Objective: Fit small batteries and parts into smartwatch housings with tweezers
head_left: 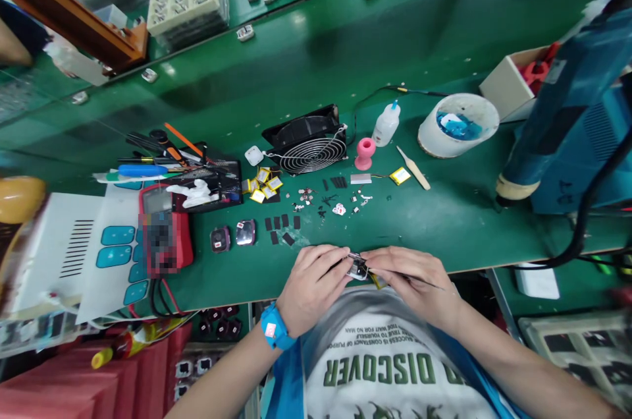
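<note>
At the bench's front edge, close to my shirt, my left hand grips a small open electronic device with a pale casing. My right hand is closed around thin dark tweezers, whose tips meet the device; fingers partly hide them. Below the device, between both hands, a yellow battery shows. Black foam pads lie beyond my left hand, near two small square devices. Tiny loose parts are scattered farther in.
A black fan stands at the back, beside a dropper bottle, a pink holder and a white tub. Yellow batteries lie left of centre. A red multimeter is leftward; a blue machine rises right.
</note>
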The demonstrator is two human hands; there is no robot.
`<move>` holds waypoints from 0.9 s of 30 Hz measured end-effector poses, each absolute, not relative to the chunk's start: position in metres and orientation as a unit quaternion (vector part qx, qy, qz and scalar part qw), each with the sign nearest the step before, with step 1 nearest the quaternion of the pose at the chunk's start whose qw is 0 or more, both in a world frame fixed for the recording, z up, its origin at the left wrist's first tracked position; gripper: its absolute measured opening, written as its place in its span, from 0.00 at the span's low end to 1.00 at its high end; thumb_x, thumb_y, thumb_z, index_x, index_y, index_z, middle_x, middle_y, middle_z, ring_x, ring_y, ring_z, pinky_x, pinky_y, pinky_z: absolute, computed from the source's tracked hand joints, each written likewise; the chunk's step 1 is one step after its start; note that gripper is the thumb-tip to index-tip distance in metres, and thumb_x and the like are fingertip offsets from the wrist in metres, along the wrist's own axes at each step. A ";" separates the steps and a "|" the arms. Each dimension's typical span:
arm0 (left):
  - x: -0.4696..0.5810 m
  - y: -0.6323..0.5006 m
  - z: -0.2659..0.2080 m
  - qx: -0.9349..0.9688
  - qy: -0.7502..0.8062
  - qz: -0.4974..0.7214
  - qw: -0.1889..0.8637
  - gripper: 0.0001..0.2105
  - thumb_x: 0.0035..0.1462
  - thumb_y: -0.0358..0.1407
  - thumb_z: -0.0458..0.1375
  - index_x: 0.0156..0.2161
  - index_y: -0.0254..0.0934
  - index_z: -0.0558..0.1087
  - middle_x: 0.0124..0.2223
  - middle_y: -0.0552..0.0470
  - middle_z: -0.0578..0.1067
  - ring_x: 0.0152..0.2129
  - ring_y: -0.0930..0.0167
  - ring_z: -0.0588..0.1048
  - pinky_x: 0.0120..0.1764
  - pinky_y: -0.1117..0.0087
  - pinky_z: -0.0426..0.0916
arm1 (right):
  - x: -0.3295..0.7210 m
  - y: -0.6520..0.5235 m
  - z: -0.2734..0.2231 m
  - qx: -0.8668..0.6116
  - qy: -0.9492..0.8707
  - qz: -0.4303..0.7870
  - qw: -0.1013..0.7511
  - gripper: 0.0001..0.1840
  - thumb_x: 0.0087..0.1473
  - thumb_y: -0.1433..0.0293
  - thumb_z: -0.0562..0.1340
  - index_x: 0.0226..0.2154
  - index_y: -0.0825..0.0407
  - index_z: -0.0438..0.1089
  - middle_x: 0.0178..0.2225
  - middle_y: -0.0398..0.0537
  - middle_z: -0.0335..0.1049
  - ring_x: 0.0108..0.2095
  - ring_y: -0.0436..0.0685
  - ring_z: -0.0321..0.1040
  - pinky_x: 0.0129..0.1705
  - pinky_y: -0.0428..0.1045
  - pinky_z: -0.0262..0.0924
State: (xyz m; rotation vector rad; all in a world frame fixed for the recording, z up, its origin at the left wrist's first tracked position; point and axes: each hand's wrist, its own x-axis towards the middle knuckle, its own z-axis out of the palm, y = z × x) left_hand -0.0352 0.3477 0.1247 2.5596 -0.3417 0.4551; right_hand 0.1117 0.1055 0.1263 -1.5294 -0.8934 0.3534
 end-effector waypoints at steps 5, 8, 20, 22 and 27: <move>-0.037 0.350 0.120 0.933 -0.048 0.128 0.332 0.02 0.81 0.35 0.74 0.53 0.42 0.87 0.55 0.45 0.97 0.53 0.60 0.92 0.57 0.57 0.91 | 0.115 0.108 0.129 -0.654 -0.347 0.167 0.652 0.12 0.79 0.69 0.76 0.52 0.32 0.95 0.46 0.43 1.00 0.43 0.63 0.99 0.49 0.52 0.96; -0.036 0.349 0.124 0.932 -0.027 0.112 0.344 0.04 0.80 0.31 0.75 0.48 0.44 0.88 0.56 0.47 0.97 0.53 0.61 0.92 0.56 0.57 0.92 | 0.120 0.105 0.131 -0.663 -0.320 0.157 0.658 0.11 0.81 0.67 0.74 0.49 0.33 0.95 0.44 0.44 0.99 0.42 0.64 0.99 0.46 0.52 0.96; -0.037 0.301 0.114 0.936 0.025 0.269 0.227 0.03 0.82 0.35 0.72 0.55 0.44 0.88 0.57 0.44 0.93 0.50 0.59 0.91 0.51 0.56 0.93 | 0.124 0.109 0.137 -0.685 -0.343 0.137 0.628 0.15 0.73 0.73 0.76 0.44 0.33 0.96 0.42 0.41 0.99 0.36 0.64 0.98 0.44 0.49 0.94; -0.038 0.303 0.113 0.935 0.015 0.278 0.221 0.04 0.84 0.37 0.70 0.56 0.43 0.88 0.57 0.44 0.93 0.51 0.60 0.91 0.51 0.57 0.94 | 0.124 0.116 0.136 -0.678 -0.360 0.137 0.626 0.15 0.74 0.73 0.75 0.46 0.33 0.96 0.42 0.41 0.99 0.37 0.64 0.98 0.43 0.50 0.94; -0.045 0.303 0.110 0.942 0.013 0.260 0.211 0.09 0.84 0.36 0.70 0.63 0.40 0.88 0.58 0.41 0.94 0.53 0.60 0.91 0.55 0.58 0.93 | 0.127 0.121 0.136 -0.674 -0.386 0.134 0.616 0.17 0.74 0.75 0.75 0.49 0.34 0.95 0.42 0.42 0.99 0.37 0.66 0.98 0.43 0.52 0.96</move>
